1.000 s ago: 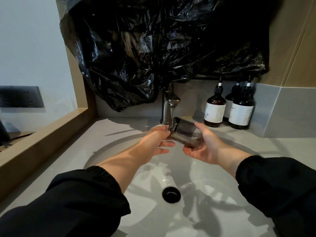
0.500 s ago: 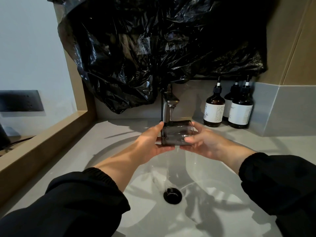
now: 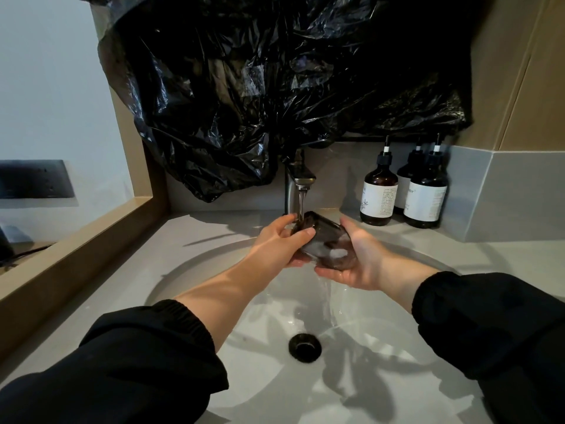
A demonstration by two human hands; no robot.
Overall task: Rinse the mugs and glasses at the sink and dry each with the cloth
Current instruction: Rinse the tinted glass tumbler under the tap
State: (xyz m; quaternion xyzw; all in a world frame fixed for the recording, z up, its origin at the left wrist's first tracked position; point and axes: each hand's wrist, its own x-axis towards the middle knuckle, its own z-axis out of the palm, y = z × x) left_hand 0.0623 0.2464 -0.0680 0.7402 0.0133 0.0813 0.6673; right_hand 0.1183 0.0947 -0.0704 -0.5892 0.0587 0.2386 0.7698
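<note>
Grey stone surface (image 3: pixel 504 258), oval sink basin (image 3: pixel 250 377) sunk into it, black drain (image 3: pixel 304 347) near the middle. Left edge is boxed in by a raised wooden ledge (image 3: pixel 76 240). The back wall is draped in crumpled black plastic (image 3: pixel 275 87) that hangs down to just above the faucet (image 3: pixel 298 179), so headroom there is tight. Three pump bottles (image 3: pixel 379 194) are clustered at the back right corner, just beside the tiled side wall and near the right hand's far side. The front half of the basin is open.

The tap is running, with a thin stream (image 3: pixel 301 203) landing on the upper end of a smoked glass (image 3: pixel 324 240). The glass is tilted over the back of the basin, high end under the spout, low end toward the person. I can't tell which end is the mouth.

Left hand (image 3: pixel 275 244): fingers curled round the high end, right at the stream. Right hand (image 3: pixel 360 264): cupped under the low end, thumb up along the far side. Both hands grip it. Water sheets off below the right hand and runs down toward the drain.

Black sleeves are pushed back to mid-forearm, clear of the water. The glass touches neither faucet nor basin.
</note>
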